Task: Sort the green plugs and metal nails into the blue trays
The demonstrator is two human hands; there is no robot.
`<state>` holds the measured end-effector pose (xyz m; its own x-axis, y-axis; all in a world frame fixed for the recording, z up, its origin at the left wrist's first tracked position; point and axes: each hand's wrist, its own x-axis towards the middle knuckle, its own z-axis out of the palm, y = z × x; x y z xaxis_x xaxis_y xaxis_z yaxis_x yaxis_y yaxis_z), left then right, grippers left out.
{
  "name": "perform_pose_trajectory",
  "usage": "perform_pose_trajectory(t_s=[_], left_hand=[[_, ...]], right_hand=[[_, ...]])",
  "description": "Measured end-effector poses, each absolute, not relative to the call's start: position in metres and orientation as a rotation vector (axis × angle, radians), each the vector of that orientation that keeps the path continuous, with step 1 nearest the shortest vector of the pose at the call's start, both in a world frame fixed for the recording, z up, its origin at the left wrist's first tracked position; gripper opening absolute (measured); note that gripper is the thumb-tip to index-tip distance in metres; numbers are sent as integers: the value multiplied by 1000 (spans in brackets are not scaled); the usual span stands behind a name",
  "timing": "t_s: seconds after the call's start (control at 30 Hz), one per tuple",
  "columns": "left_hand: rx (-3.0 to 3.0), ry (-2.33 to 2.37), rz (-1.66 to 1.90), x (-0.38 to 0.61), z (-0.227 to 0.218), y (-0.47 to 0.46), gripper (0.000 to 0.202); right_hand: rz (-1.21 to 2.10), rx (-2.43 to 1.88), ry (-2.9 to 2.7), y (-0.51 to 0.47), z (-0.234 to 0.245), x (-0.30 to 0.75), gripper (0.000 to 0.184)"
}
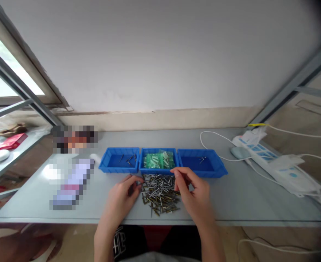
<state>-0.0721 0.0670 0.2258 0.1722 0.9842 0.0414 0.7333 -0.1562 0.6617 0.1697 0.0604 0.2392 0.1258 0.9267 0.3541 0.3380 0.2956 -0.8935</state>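
Blue bins (pixel 154 171) stand behind metal pins (pixel 160 194); power strip (pixel 257 148) far right. Left hand (pixel 123 194), right hand (pixel 194 191): grip half-curled, hold unclear.

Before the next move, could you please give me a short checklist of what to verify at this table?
1. Pile of metal pins within reach: ok, on the table between the left hand and the right hand.
2. Bins side by side: ok, left blue bin, middle blue bin and right blue bin stand in a row beyond the pile.
3. Green bags inside one bin: ok, in the middle one.
4. Outer bins free of pins: not ok, each has a few.
5. Fingertips free of pins: cannot tell, too small to see.
6. White cable off the right bin: cannot tell, it runs close behind.
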Motion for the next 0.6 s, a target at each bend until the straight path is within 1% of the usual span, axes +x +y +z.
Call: perform_pose_trajectory(t_s=[0.17, 0.43, 0.6], left_hand=[[1924, 1640, 620, -73, 228, 65, 22], [1933, 1602, 582, -73, 225, 61, 25], [1927, 1613, 613, -76, 223, 63, 23]], right_hand=[[669, -1239, -1442, 61, 239, 168, 25], [691, -1231, -1432, 60, 241, 166, 24], [700, -1231, -1430, 59, 242, 167, 26]])
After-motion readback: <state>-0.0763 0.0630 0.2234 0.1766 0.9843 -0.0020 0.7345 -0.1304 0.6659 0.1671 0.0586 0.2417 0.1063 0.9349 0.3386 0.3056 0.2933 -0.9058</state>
